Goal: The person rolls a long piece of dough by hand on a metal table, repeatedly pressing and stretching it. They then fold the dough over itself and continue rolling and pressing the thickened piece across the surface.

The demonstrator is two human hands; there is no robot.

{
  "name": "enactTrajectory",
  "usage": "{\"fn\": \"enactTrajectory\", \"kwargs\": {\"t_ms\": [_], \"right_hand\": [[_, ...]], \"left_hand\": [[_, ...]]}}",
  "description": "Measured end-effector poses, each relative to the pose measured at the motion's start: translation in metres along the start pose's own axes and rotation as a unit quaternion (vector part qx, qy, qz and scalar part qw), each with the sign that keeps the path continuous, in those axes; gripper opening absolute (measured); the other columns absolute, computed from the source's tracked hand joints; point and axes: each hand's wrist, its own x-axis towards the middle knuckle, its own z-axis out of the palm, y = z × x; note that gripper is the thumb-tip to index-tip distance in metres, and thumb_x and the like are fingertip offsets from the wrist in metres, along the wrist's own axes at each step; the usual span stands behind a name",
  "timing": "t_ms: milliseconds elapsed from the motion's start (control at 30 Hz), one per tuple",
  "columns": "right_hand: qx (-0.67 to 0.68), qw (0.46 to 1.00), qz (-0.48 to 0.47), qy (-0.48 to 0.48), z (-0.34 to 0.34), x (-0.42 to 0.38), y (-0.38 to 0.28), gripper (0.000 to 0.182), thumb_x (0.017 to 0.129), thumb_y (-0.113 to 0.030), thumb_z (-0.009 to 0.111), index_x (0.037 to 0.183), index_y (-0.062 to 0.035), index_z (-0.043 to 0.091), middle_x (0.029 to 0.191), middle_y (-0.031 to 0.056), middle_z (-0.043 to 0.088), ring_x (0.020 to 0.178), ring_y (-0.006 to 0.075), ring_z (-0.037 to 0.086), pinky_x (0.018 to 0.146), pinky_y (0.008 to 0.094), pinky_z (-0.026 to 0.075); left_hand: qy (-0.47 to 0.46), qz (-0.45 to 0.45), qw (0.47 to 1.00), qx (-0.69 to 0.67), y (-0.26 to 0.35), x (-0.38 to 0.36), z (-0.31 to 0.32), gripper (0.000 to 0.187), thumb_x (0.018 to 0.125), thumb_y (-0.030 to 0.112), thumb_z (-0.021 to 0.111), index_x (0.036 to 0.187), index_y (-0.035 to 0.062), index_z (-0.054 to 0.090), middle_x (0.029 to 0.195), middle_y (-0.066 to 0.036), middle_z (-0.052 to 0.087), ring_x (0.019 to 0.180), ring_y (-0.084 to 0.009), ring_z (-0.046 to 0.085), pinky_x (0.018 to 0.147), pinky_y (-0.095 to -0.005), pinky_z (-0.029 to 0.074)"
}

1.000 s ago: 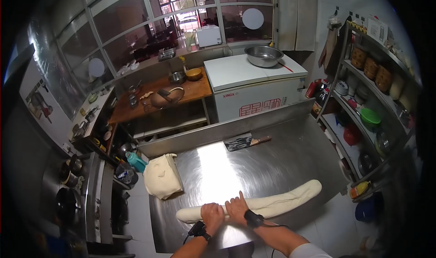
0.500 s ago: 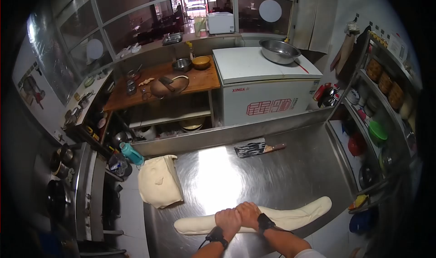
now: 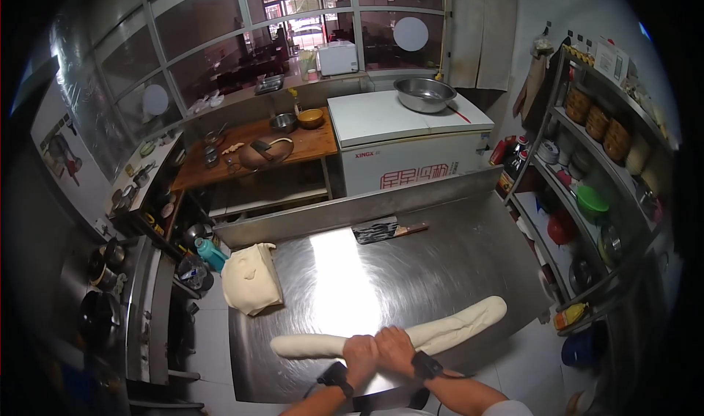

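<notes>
A long pale roll of dough [image 3: 458,326] lies across the near part of the steel worktable [image 3: 433,277]. My left hand [image 3: 361,357] is closed around its middle, knuckles up. Right beside it, my right hand [image 3: 396,350] is wrapped over the roll as well, the two thumbs side by side. The roll's right part shows a creased seam, while the left end looks smooth and rounded. My palms hide the dough under them. A big block of dough [image 3: 251,278] sits at the table's left edge.
A broad dough cutter [image 3: 375,230] with a wooden handle lies near the table's back ledge. Behind stands a white chest freezer [image 3: 411,141] bearing a steel basin [image 3: 424,95]. Shelves [image 3: 587,218] rise on the right; a teal flask [image 3: 210,253] stands at left.
My hands, overlapping before, now sit side by side on the roll, nearer the table's front edge. The roll's middle has come toward me. The camera view has shifted.
</notes>
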Motion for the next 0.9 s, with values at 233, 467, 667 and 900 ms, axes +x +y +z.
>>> {"fn": "enactTrajectory", "kwargs": {"t_ms": [233, 467, 667, 900], "right_hand": [[0.041, 0.974, -0.113, 0.194, 0.042, 0.014, 0.049, 0.021, 0.088, -0.025, 0.066, 0.094, -0.0054, 0.064, 0.096, 0.0137, 0.067, 0.097, 0.0341, 0.063, 0.090, 0.0447, 0.049], [0.061, 0.996, -0.067, 0.016, 0.014, 0.090, 0.080, 0.020, 0.091, -0.025, 0.062, 0.100, -0.0082, 0.067, 0.100, 0.0106, 0.069, 0.104, 0.0314, 0.063, 0.093, 0.0444, 0.049], [-0.003, 0.993, -0.081, -0.085, 0.013, 0.131, 0.094, 0.031, 0.090, -0.032, 0.066, 0.103, -0.0043, 0.068, 0.102, 0.0133, 0.070, 0.105, 0.0343, 0.063, 0.093, 0.0489, 0.048], [-0.078, 0.996, -0.030, -0.029, -0.039, 0.015, 0.039, 0.045, 0.081, -0.041, 0.073, 0.104, -0.0024, 0.069, 0.103, 0.0185, 0.072, 0.100, 0.0358, 0.068, 0.111, 0.0559, 0.038]], "left_hand": [[0.037, -0.013, 0.998, 0.059, 0.022, 0.002, 0.012, 0.021, 0.092, 0.022, 0.057, 0.075, 0.0128, 0.066, 0.075, -0.008, 0.066, 0.077, -0.0306, 0.064, 0.076, -0.0482, 0.045], [0.020, -0.043, 0.994, 0.099, -0.011, 0.075, 0.044, 0.022, 0.092, 0.025, 0.058, 0.076, 0.0139, 0.067, 0.077, -0.006, 0.068, 0.077, -0.0294, 0.065, 0.075, -0.0477, 0.045], [-0.084, -0.164, 0.973, 0.142, -0.023, 0.099, 0.060, 0.027, 0.091, 0.023, 0.059, 0.068, 0.0120, 0.067, 0.077, -0.007, 0.068, 0.075, -0.0304, 0.063, 0.074, -0.0478, 0.045], [0.002, -0.039, 0.998, 0.047, 0.018, 0.063, 0.020, 0.026, 0.088, 0.017, 0.061, 0.064, 0.0064, 0.062, 0.073, -0.015, 0.063, 0.077, -0.0360, 0.061, 0.072, -0.0505, 0.046]]}}
